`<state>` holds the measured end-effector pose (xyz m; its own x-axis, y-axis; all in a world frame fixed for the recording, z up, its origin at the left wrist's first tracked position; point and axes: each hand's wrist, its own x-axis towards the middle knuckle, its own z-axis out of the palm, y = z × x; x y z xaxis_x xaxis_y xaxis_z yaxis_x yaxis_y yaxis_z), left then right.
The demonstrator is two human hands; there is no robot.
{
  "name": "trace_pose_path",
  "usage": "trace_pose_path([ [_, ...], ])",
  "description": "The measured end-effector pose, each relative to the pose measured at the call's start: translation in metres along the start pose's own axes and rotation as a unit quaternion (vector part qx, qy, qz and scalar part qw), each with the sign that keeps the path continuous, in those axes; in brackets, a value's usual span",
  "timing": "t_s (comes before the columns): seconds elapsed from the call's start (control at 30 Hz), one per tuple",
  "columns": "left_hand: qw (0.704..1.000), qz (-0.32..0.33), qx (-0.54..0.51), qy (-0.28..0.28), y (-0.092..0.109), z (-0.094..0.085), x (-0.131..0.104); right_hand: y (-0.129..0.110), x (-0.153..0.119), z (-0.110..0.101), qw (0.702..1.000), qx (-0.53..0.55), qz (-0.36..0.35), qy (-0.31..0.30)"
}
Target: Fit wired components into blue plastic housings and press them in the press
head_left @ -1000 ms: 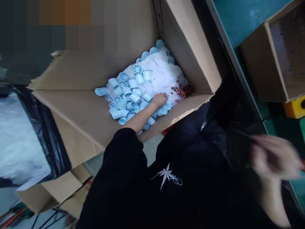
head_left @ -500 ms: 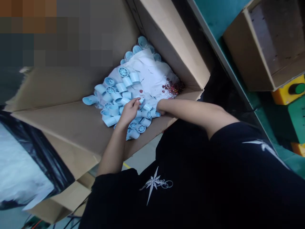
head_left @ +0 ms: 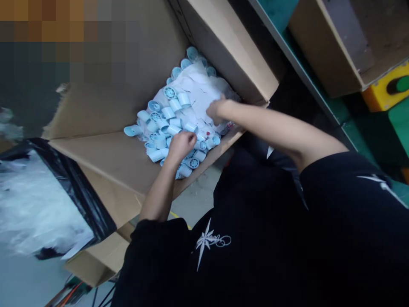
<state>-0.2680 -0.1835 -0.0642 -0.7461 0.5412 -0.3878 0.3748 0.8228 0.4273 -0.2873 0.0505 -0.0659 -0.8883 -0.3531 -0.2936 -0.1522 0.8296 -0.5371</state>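
Observation:
Light blue plastic cups [head_left: 168,112] with spoked ends lie heaped in a large cardboard box [head_left: 105,164]. My left hand [head_left: 182,145] is low over the near part of the heap, its fingers curled together. Whatever is inside those fingers is hidden. My right hand [head_left: 219,111] is above a crumpled white sheet [head_left: 197,87] that covers part of the cups. Its fingers are bent downward and slightly blurred, and any held thing is out of sight. A small red piece [head_left: 208,134] lies between the two hands, near the cups.
At the left stands a black-lined container of whitish clear plastic film [head_left: 44,204]. A smaller open cardboard box [head_left: 332,51] sits on a green surface at the upper right, beside a yellow control box with a green button [head_left: 401,84].
My right hand has moved from the near cups up and away over the white sheet. The left hand stays low over the cups, its fingers more curled. The view has shifted slightly.

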Motion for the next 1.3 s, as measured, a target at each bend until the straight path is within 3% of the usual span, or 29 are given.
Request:
trace_pose_path([
  [0.07,0.999,-0.011,0.014,0.041,-0.005,0.009,0.018,0.005,-0.030,-0.041,0.999,-0.004,0.047,0.007],
  [0.17,0.999,-0.004,0.014,0.046,-0.004,0.020,0.042,0.001,-0.118,-0.091,0.979,0.071,0.013,0.191],
  [0.23,1.000,-0.005,0.028,0.013,0.001,0.028,0.054,-0.004,-0.190,-0.094,0.944,0.134,0.011,0.301],
  [0.3,0.999,-0.025,0.046,-0.016,0.007,0.035,0.063,-0.005,-0.257,-0.072,0.924,0.172,0.024,0.341],
  [0.37,0.996,-0.047,0.057,-0.049,0.014,0.042,0.073,-0.001,-0.312,-0.034,0.910,0.200,0.048,0.361],
  [0.47,0.996,-0.049,0.057,-0.050,0.029,0.049,0.087,0.000,-0.374,0.028,0.884,0.256,0.170,0.353],
  [0.53,0.998,-0.046,0.013,-0.033,0.046,0.046,0.091,-0.005,-0.402,0.059,0.839,0.339,0.245,0.347],
  [0.6,0.996,-0.038,-0.084,0.007,0.070,0.036,0.082,-0.014,-0.419,0.078,0.797,0.400,0.284,0.352],
  [0.67,0.978,0.007,-0.197,0.063,0.103,0.022,0.058,-0.026,-0.424,0.082,0.789,0.411,0.265,0.372],
  [0.8,0.932,0.198,-0.281,0.118,0.177,-0.005,-0.022,-0.046,-0.404,0.052,0.845,0.368,0.048,0.386],
  [0.87,0.909,0.284,-0.290,0.096,0.207,-0.010,-0.057,-0.050,-0.389,0.032,0.867,0.357,-0.057,0.342],
  [0.93,0.886,0.350,-0.298,0.064,0.228,-0.010,-0.078,-0.051,-0.378,0.017,0.881,0.357,-0.116,0.287],
  [1.0,0.876,0.383,-0.290,0.048,0.239,-0.007,-0.087,-0.049,-0.375,0.012,0.886,0.365,-0.146,0.245],
  [1.07,0.888,0.383,-0.250,0.045,0.243,-0.005,-0.088,-0.044,-0.382,0.013,0.879,0.386,-0.153,0.235],
  [1.17,0.915,0.377,-0.142,0.019,0.244,-0.008,-0.088,-0.035,-0.403,0.017,0.866,0.407,-0.134,0.259],
  [1.3,0.902,0.429,-0.013,-0.038,0.250,-0.015,-0.092,-0.023,-0.427,0.020,0.895,0.330,-0.071,0.290],
])
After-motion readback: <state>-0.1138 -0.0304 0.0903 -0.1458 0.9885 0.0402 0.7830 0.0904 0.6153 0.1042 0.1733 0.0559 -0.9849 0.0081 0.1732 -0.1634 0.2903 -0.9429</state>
